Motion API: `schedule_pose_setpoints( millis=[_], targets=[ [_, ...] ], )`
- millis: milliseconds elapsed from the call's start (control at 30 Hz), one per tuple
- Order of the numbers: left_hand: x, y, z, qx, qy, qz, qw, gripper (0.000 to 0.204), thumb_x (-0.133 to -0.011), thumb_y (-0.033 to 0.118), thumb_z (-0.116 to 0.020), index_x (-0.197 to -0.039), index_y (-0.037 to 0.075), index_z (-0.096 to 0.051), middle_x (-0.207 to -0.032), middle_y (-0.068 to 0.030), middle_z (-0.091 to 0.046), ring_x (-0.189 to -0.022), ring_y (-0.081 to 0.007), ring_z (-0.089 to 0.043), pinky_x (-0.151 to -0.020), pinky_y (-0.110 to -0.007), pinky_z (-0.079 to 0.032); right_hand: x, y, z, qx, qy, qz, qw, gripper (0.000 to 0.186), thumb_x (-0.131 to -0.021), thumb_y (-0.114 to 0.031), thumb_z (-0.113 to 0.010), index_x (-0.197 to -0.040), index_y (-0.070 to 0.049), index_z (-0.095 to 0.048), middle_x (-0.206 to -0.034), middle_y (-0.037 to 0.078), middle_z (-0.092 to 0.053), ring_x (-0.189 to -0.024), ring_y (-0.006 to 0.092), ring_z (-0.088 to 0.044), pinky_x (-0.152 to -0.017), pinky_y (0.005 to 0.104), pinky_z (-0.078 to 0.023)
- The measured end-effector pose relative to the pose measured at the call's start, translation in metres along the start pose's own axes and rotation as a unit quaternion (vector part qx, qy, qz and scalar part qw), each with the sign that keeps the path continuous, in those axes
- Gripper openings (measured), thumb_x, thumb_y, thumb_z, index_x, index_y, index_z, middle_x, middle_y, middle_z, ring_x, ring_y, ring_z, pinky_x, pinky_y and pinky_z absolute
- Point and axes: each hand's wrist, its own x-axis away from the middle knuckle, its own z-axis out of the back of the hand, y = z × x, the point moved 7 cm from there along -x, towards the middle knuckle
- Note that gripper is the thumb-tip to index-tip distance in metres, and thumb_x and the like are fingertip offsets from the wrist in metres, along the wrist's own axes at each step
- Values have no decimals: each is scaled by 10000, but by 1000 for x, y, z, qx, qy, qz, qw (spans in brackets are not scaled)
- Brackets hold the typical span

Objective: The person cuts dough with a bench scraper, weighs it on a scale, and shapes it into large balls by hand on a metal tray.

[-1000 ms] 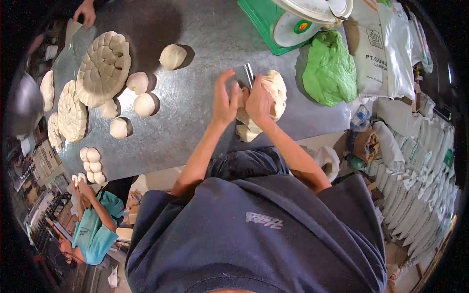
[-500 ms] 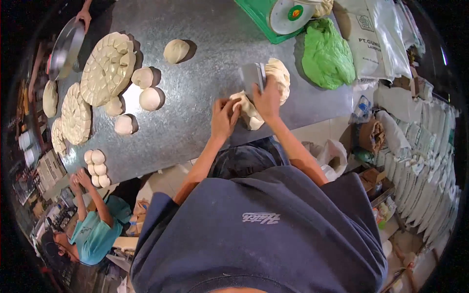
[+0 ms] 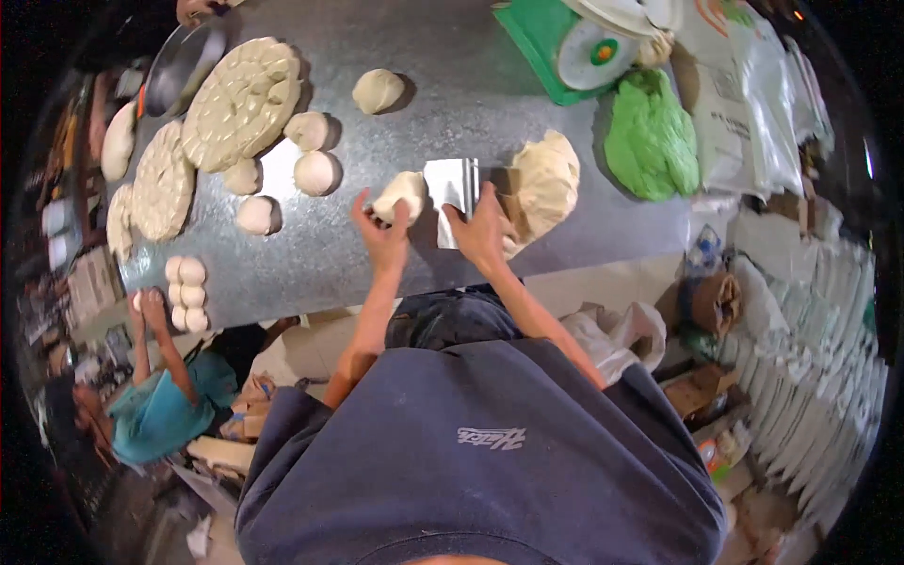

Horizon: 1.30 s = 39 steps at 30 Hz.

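My left hand [image 3: 384,243] curls its fingers around the near end of a pale piece of dough [image 3: 403,193] on the metal table [image 3: 315,259]. In my right hand [image 3: 482,235] is a shiny metal dough scraper [image 3: 452,193], its flat blade standing just right of that piece. A larger lump of dough [image 3: 548,184] lies right of my right hand, apart from the smaller piece. Several round dough balls [image 3: 315,173] sit to the left, and one more ball [image 3: 379,91] lies farther back.
Scored dough rounds [image 3: 243,104] lie at the left, near a metal bowl [image 3: 184,68]. A green scale [image 3: 556,56] and a green plastic bag [image 3: 652,137] stand at the back right. A co-worker in teal [image 3: 169,405] handles dough at the left edge.
My left hand has carried the small dough piece left, away from the large lump. My right hand with the scraper has also shifted left. The whole view has turned slightly.
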Motion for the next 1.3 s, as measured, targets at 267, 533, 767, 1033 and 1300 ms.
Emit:
schedule_pose_setpoints(
  millis=[267, 533, 767, 1033, 1300],
  targets=[
    [-55, -31, 59, -186, 192, -112, 957, 305, -773, 186, -696, -1015, 28, -598, -995, -134, -594, -922, -277, -570, -807, -365, -466, -32, 18, 76, -78, -36, -23, 996, 554, -786, -162, -709, -1165, 86, -391, -1035, 230, -574, -966, 333, -577, -848, 398, -442],
    [51, -15, -18, -318, -44, -242, 916, 466, -636, 264, -801, -1014, 67, -613, -1062, -143, -561, -994, -330, -528, -835, -403, -436, -41, -8, 104, -13, 2, 14, 1000, 573, -790, -250, -729, -1166, 46, -415, -1038, 184, -558, -944, 277, -551, -844, 380, -436],
    [71, -27, -42, -168, -70, -307, 934, 623, -637, 197, -799, -1184, 87, -522, -1117, -135, -550, -1057, -349, -528, -885, -416, -450, -3, 11, 135, 0, 79, -11, 997, 701, -787, -258, -736, -1288, 64, -365, -1154, 210, -530, -1042, 270, -529, -923, 342, -405],
    [-74, 81, -7, -430, 92, -335, 833, 642, -730, 424, -727, -1209, 76, -480, -1183, -207, -495, -1164, -383, -394, -937, -548, -325, 20, -12, 141, 308, -39, 93, 946, 400, -833, -180, -614, -1170, -53, -439, -978, 209, -610, -832, 418, -610, -687, 464, -484],
    [13, 59, -53, -156, 34, -279, 947, 365, -864, 182, -612, -1149, -5, -483, -1193, -205, -482, -1108, -344, -428, -953, -424, -337, -31, 40, 71, 282, -146, 158, 935, 391, -791, -102, -608, -1137, -48, -433, -987, 209, -565, -832, 446, -585, -683, 492, -474]
  ],
)
